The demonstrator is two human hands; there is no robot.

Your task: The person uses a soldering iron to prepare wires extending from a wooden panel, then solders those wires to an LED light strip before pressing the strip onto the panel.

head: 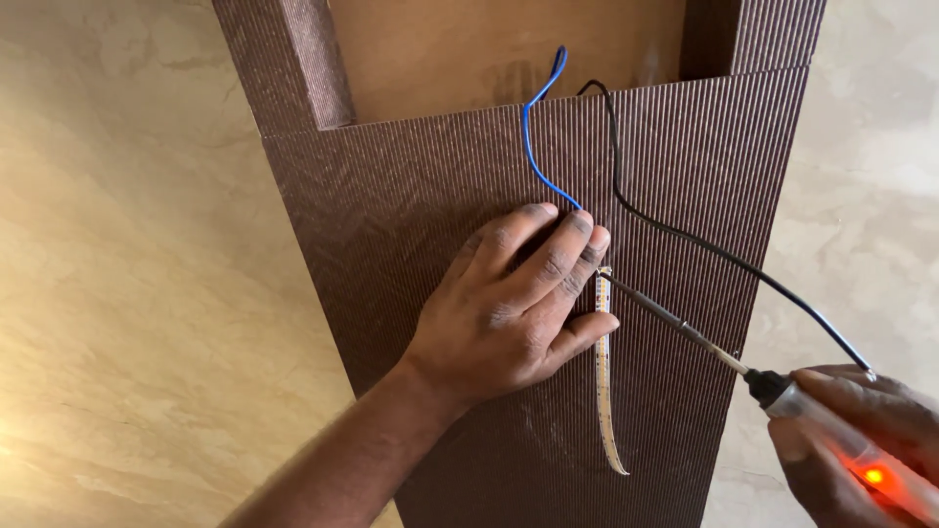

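The head view looks down on a brown ribbed panel (411,225) that fills the middle of the picture, with pale marbled floor (127,244) on both sides. At the panel's top edge a cut-out shows a plain lighter board (440,49) behind.

The left hand (509,308) lies flat on the panel near its middle. Its fingers (548,259) are pressed close together and point toward the top right, pinning the upper end of a thin light strip (603,391) against the ribs. The strip runs down from under the fingertips toward the panel's lower edge, and its free lower end curls slightly off the panel.

A blue wire (528,137) comes over the panel's top edge, drops in a wavy line and disappears under the fingertips. A black wire (685,240) comes over the same edge just beside it and crosses toward the lower right.

The right hand (861,435) sits at the lower right corner of the picture, off the panel's right edge. Its fingers are wrapped around the handle of a soldering iron (704,342), where an orange lamp glows. The iron's thin shaft slants up and left, and its tip meets the top end of the strip, just beside the left fingertips.

As I judge it, the strip is laid out and held, the blue wire is brought to its end, and the joint is in the making. Whether solder has taken there cannot be told, as the fingers hide the spot. The black wire is not visibly joined to the strip.
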